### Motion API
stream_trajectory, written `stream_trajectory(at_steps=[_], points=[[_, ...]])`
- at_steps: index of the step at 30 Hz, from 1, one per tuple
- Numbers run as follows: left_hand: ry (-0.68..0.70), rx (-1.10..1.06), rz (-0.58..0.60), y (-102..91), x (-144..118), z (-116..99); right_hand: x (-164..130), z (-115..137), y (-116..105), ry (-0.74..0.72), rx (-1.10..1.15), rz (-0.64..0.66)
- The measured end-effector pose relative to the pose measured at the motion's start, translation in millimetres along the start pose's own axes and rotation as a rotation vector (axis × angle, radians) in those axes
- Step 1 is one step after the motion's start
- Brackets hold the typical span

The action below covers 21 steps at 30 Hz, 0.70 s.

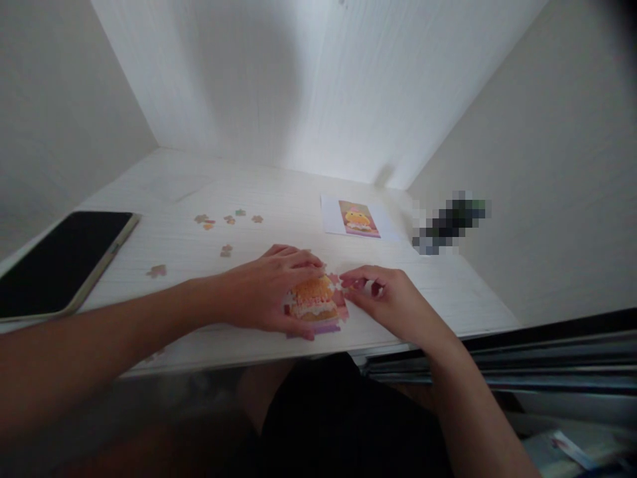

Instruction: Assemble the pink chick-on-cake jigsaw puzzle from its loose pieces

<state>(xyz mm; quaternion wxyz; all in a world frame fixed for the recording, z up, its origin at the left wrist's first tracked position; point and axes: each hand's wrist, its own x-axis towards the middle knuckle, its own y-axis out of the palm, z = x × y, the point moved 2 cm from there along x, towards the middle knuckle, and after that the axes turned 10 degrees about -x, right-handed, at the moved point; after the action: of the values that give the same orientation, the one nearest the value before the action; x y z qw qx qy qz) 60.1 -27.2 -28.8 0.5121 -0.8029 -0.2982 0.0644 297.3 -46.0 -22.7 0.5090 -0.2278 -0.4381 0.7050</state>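
Note:
A partly assembled jigsaw puzzle (314, 307) lies near the table's front edge, showing a yellow and orange figure over pink and purple. My left hand (273, 285) lies across its left and upper part, fingers stretched out and thumb on the lower edge, hiding some of it. At the puzzle's right edge, my right hand (383, 295) pinches a small pinkish jigsaw piece (342, 284) between thumb and fingers. The piece is partly covered by the fingertips, and I cannot tell whether it is locked in.
Several loose jigsaw pieces (229, 220) are scattered at the back left, with another piece (158, 271) nearer the tablet (64, 259). A printed reference picture (359, 219) lies behind the puzzle. A pixelated dark object (450, 222) stands at the right wall.

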Motion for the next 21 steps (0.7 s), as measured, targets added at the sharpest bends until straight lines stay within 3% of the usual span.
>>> stream_trajectory(at_steps=[9, 21], points=[[0.030, 0.021, 0.090, -1.0, -2.5, 1.5, -4.7, -4.1, 4.1, 0.016, 0.101, 0.062], [0.043, 0.018, 0.113, -0.9, -3.2, 4.2, -3.5, -7.8, 5.9, 0.005, 0.141, 0.071]])
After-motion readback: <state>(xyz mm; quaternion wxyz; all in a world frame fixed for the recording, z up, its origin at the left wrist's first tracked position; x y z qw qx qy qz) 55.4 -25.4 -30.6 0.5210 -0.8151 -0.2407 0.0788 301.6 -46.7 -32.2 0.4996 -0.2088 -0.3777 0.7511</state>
